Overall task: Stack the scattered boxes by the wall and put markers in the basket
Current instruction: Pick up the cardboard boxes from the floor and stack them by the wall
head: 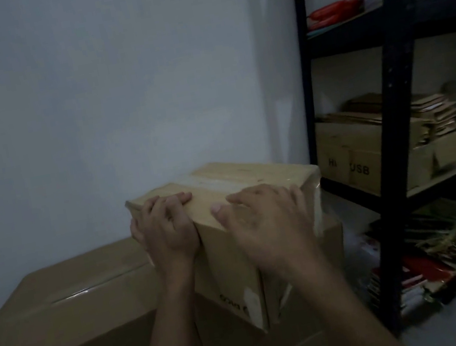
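A small taped cardboard box (240, 179) sits on top of a large brown cardboard box (69, 298) close to the white wall. My left hand (166, 229) grips the small box's near left corner, fingers curled over its top edge. My right hand (268, 217) lies on the near right part of its top, fingers spread and bent over the edge. No markers or basket are in view.
A black metal shelf rack (404, 111) stands right of the boxes. It holds labelled cardboard boxes (370, 157), flat cardboard, red items on an upper shelf (332, 11) and packets on the bottom shelf (448, 253). Grey floor shows at bottom right.
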